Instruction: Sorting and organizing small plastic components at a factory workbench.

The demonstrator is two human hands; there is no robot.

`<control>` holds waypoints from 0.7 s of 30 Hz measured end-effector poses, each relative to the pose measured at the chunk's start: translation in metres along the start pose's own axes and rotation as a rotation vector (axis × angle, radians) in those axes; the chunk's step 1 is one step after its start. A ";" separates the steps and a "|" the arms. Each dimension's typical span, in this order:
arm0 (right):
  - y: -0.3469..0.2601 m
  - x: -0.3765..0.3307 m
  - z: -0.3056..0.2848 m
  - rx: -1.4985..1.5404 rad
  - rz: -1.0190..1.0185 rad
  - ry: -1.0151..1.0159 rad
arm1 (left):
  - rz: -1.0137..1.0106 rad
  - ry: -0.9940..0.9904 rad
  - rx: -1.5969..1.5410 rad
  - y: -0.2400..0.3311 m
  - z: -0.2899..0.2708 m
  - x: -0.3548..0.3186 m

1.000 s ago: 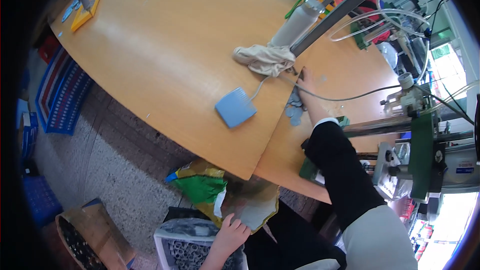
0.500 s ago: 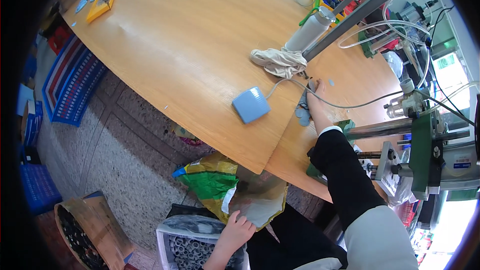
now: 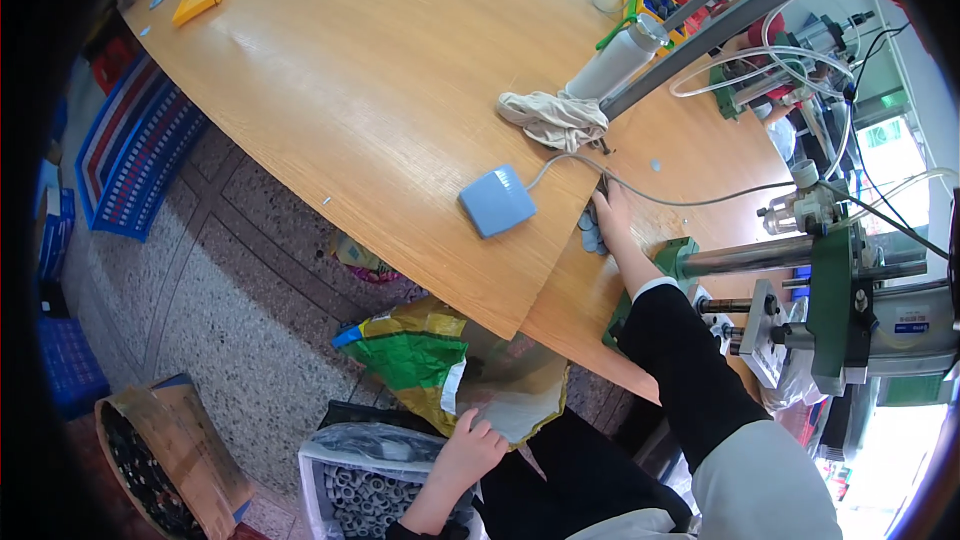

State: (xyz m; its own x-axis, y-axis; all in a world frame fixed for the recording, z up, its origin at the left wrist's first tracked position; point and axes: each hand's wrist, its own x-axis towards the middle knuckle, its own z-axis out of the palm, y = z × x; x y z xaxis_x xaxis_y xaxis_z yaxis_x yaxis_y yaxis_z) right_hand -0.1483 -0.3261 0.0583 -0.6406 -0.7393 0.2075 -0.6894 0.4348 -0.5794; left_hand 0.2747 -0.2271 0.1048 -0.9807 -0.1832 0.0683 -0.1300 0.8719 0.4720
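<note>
My right hand reaches across the table at the right, its fingers stretched out along several flat grey-blue discs beside a step in the tabletop. The hand touches the discs; its fingertips are partly hidden. Low in the middle, my left hand has its fingers curled on the rim of a green and yellow woven plastic bag. The bag's mouth gapes below the table edge. Under my left forearm stands a white bin lined with clear plastic, holding many grey ring-shaped parts.
A blue-grey foot pedal with a cable lies on the table, near a cloth and a white bottle. A green and metal press stands beside my right arm. A cardboard box and blue baskets are on the floor.
My right hand has drawn toward me and slightly left, and the discs beside it are bunched closer. A single disc lies farther off. My left hand stays at the bag's rim.
</note>
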 end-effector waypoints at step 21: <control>-0.034 -0.070 0.005 -0.043 -0.049 0.143 | -0.009 0.005 0.060 -0.012 -0.014 0.041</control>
State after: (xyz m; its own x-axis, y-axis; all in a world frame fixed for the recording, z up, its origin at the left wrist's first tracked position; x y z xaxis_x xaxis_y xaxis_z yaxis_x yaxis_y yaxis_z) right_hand -0.0785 -0.2915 0.0594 -0.6450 -0.6810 0.3467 -0.7331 0.4234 -0.5322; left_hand 0.2378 -0.2510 0.1141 -0.9787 -0.1934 0.0690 -0.1475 0.8959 0.4191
